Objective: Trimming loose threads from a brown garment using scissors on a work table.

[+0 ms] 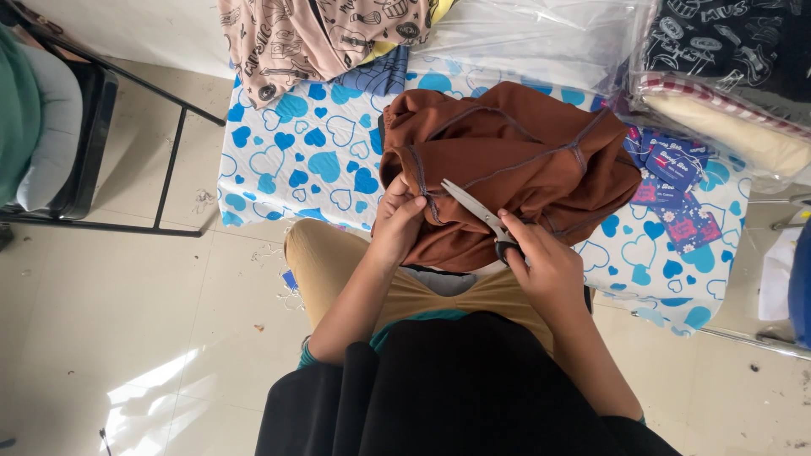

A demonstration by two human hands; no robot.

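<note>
A brown garment with grey stitched seams lies bunched on the near edge of a table covered in a white cloth with blue hearts. My left hand pinches the garment's seam at its lower left. My right hand grips a pair of scissors by the black handles. The silver blades are parted and point up-left, toward the seam held by my left hand.
A beige printed garment lies at the table's far edge. Clear plastic bags hold folded clothes at the far right, with blue and pink paper tags below them. A black metal chair stands at the left on the tiled floor.
</note>
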